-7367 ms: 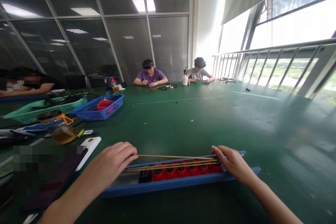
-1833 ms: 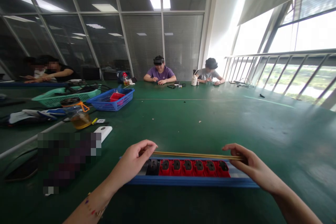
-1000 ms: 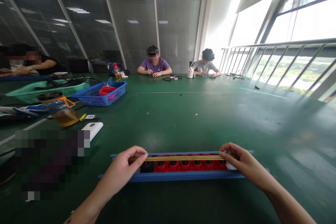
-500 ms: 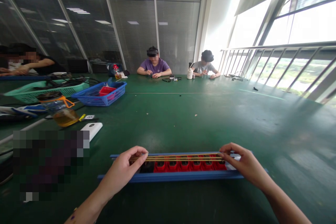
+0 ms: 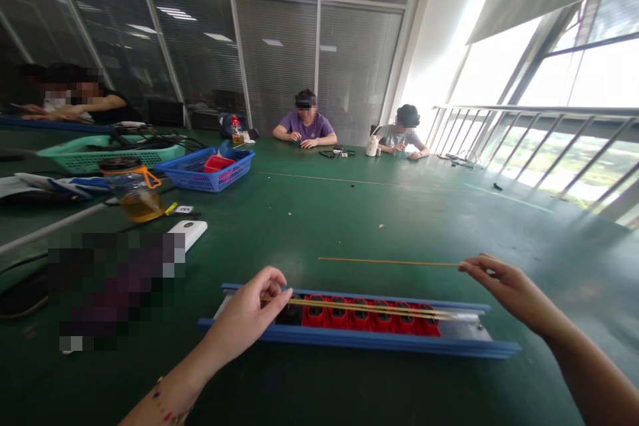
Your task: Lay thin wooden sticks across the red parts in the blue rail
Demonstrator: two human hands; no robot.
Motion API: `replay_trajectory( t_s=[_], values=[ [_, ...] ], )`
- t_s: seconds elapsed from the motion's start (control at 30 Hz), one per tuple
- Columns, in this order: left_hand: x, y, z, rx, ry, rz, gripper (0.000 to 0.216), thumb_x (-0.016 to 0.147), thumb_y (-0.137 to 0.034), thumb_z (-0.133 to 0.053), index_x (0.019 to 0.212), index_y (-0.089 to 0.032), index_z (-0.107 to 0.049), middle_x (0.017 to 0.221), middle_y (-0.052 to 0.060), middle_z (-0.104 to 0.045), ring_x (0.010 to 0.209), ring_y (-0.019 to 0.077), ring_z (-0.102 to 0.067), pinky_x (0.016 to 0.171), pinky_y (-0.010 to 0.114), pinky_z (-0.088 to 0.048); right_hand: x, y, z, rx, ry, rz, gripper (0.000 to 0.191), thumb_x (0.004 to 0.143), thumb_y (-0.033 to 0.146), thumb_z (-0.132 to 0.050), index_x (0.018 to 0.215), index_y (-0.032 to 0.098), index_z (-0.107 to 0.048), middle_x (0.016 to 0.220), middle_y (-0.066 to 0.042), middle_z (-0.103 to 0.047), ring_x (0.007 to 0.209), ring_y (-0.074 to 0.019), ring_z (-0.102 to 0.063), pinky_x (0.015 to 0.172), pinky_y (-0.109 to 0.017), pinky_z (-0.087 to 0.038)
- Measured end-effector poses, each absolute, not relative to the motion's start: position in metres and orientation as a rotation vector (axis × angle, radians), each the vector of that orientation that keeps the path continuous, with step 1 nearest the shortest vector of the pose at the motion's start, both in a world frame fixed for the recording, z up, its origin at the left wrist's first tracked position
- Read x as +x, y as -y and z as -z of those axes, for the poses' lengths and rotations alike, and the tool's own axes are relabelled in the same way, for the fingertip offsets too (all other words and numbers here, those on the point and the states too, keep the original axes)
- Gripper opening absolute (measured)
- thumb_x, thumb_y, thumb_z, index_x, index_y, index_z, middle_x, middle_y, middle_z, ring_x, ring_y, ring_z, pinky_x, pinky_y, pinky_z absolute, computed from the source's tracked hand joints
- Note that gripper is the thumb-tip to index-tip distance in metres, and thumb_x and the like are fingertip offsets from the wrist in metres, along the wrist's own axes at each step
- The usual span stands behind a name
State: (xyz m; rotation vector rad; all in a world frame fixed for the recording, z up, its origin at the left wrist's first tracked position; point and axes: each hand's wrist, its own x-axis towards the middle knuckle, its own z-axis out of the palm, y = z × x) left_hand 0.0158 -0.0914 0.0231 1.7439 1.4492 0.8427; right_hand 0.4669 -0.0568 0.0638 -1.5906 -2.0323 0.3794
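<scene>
A long blue tray point(image 5: 349, 341) lies crosswise in front of me, with a row of red socket modules point(image 5: 369, 315) and one black one inside. My left hand point(image 5: 249, 313) pinches the left ends of thin yellow strips point(image 5: 369, 307) that lie along the red modules. Off to the right, my right hand point(image 5: 509, 286) pinches the end of a single yellow strip point(image 5: 389, 261), held level above the green table beyond the tray.
A white device point(image 5: 187, 234), an amber jar point(image 5: 132, 190), a blue basket point(image 5: 212, 170) and a green basket point(image 5: 107, 153) stand at the left. Three people sit at the table's far and left sides. The green table point(image 5: 399, 213) stretches ahead.
My right hand has let the strip bundle rest on the tray and lifted one strip away, up and to the right. The left hand stays on the left ends.
</scene>
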Motion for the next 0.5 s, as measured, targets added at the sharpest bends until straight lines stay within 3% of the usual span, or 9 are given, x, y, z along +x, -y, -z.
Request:
replay_trajectory(
  t_s=[0.17, 0.37, 0.5],
  values=[
    [0.015, 0.095, -0.029, 1.778, -1.449, -0.815, 0.03, 0.081, -0.048, -0.04, 0.083, -0.02, -0.052, 0.069, -0.001, -0.055, 0.064, 0.0139, -0.053, 0.056, 0.021, -0.039, 0.432, 0.028, -0.047, -1.574, 2.131, -0.521, 0.039, 0.081, 0.052, -0.044, 0.086, 0.02, -0.065, 0.085, -0.004, -0.064, 0.08, -0.0199, -0.057, 0.072, -0.03, -0.044],
    [0.009, 0.095, -0.036, 1.85, -1.489, -0.74, 0.038, 0.083, -0.05, -0.033, 0.069, -0.019, -0.05, 0.061, -0.003, -0.048, 0.059, 0.0126, -0.048, 0.055, 0.021, -0.036, 0.406, -0.002, -0.025, -1.482, 2.382, -0.549, 0.026, 0.079, 0.037, -0.05, 0.089, 0.018, -0.065, 0.076, -0.003, -0.064, 0.068, -0.0179, -0.056, 0.065, -0.031, -0.045],
    [0.002, 0.092, -0.039, 1.896, -1.509, -0.666, 0.042, 0.081, -0.052, -0.036, 0.062, -0.018, -0.05, 0.058, -0.003, -0.047, 0.056, 0.0124, -0.047, 0.053, 0.02, -0.035, 0.397, -0.013, -0.017, -1.396, 2.414, -0.53, 0.024, 0.078, 0.027, -0.049, 0.094, 0.018, -0.064, 0.084, -0.005, -0.064, 0.075, -0.0178, -0.057, 0.071, -0.031, -0.045]
  ],
)
